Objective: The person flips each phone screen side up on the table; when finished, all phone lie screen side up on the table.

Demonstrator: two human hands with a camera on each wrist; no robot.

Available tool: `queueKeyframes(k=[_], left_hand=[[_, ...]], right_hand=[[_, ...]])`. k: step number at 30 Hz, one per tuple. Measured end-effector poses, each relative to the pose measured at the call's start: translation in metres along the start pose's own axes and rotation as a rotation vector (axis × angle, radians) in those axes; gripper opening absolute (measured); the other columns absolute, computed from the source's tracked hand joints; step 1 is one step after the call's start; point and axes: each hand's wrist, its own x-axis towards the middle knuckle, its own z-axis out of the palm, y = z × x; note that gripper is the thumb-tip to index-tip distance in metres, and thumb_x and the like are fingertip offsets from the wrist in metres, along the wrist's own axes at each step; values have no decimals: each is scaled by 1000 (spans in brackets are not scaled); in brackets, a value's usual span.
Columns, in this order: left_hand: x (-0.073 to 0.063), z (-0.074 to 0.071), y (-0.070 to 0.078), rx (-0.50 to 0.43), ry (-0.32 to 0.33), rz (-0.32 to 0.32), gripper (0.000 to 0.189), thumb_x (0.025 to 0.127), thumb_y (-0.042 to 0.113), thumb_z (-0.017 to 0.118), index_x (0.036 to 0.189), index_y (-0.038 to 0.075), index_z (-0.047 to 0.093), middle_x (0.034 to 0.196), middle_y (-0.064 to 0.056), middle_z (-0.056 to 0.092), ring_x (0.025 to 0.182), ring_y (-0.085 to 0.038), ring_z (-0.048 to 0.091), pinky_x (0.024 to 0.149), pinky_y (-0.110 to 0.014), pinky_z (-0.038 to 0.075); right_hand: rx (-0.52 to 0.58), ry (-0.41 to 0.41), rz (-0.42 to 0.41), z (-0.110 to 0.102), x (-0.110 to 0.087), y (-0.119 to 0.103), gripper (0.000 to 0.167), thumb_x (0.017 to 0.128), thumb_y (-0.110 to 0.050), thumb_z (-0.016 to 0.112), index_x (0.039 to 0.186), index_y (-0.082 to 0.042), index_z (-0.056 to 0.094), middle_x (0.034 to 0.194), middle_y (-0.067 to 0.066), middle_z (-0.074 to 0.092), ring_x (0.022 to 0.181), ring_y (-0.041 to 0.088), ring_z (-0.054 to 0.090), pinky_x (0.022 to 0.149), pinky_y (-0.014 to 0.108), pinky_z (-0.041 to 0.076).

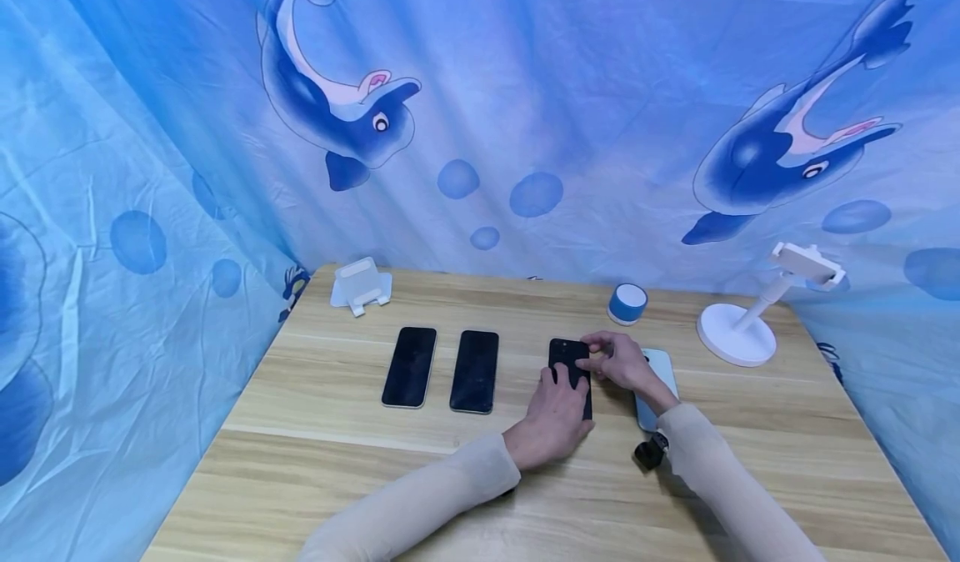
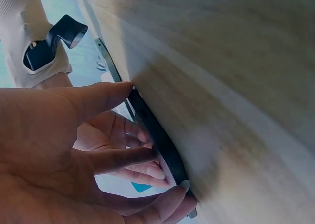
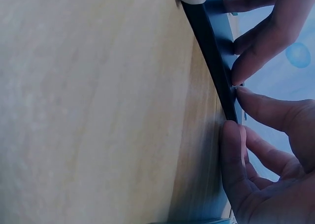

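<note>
As your two hands meet at the black phone (image 1: 566,355): it lies back up on the wooden table (image 1: 300,429), straight ahead of you, its lens end farthest away.
Phone's long axis: it runs away from you, so your left hand (image 1: 553,418) comes over the near half while your right hand (image 1: 621,360) works at the far right corner.
Nearer hand: neither, since both are in contact; your left covers more of the back, and your right comes in from the side.
Left hand's grip: thumb and outer fingers sit at opposite long edges, spread about as wide as the phone, with other fingertips on its back.
Right hand's grip: you pinch the corner with a nearly closed thumb and forefinger, thumb on the back, forefinger at the edge.
Phone against wood: you cannot tell from these views whether the pinched corner is raised.
Light blue phone (image 1: 660,360): it lies partly under your right wrist, apart from the black one.
Two dark-screened phones (image 1: 475,372): they lie side by side to your left, well clear of your fingers.
</note>
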Motion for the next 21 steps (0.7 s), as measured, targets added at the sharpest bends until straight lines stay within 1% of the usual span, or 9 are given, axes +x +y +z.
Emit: queueKeyframes(k=[3,8,14,18,21], left_hand=[[1,-2,1,-1,-13,5,68,94,61,68,146,18,58,141,-20,57,125,-33,55,106,-34,47],[1,-4,1,-19,-15,3,68,93,59,69,145,16,59,139,-20,57,121,-33,55,104,-35,47],[0,-5,1,-39,-20,11,69,93,57,71,145,14,58,139,-22,57,121,-35,56,105,-37,46],[-2,-7,-1,-86,-29,14,67,93,54,71,145,14,57,138,-22,57,120,-35,56,106,-36,47],[-3,-8,-3,-144,-21,14,66,92,52,73,144,14,58,133,-20,57,115,-34,57,103,-36,50]], right_hand=[[10,-3,-3,-1,-1,-1,49,94,-14,77,138,-1,62,124,22,62,74,17,70,69,31,60],[9,-11,-1,-1,-2,-3,49,94,-15,77,138,0,62,124,23,62,75,17,71,68,30,60],[12,-13,-3,-1,-4,-4,47,94,-13,76,136,1,62,121,22,61,76,18,70,69,32,60],[33,-22,3,-1,-4,-5,45,94,-12,76,135,1,61,118,22,60,78,19,68,71,34,61],[48,-31,11,-2,-4,-5,45,95,-13,76,135,1,60,116,21,61,78,20,67,71,34,61]])
